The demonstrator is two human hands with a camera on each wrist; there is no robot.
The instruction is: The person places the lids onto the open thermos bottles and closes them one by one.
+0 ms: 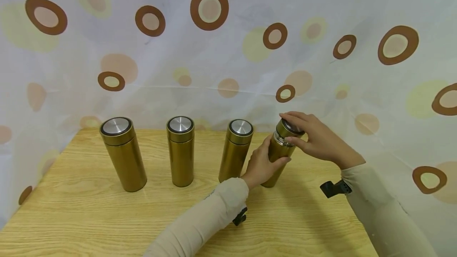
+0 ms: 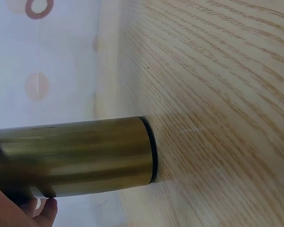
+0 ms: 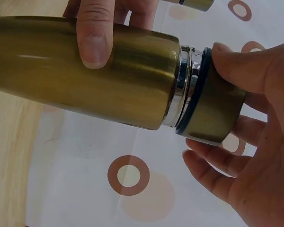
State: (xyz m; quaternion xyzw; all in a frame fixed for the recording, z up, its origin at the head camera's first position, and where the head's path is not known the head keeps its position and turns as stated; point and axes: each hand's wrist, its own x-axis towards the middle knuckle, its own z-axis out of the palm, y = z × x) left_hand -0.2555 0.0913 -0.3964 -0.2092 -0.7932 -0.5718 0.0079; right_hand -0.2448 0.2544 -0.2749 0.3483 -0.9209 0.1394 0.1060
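At the right end of the row stands a gold thermos flask (image 1: 282, 150), its base on the table. My left hand (image 1: 260, 165) grips its body, with the thumb across the near side. My right hand (image 1: 317, 136) holds the gold lid (image 3: 217, 106) between thumb and fingers at the flask's mouth. A band of the silver threaded neck (image 3: 182, 87) shows between lid and body, and the lid's dark lower edge faces it. In the left wrist view the lower body (image 2: 94, 156) and black base of the flask are visible.
Three more gold flasks with lids on stand to the left: one beside my left hand (image 1: 235, 152), a middle one (image 1: 181, 158) and a far-left one (image 1: 125, 158). The wooden table (image 1: 89, 217) backs onto a patterned cloth (image 1: 160, 50).
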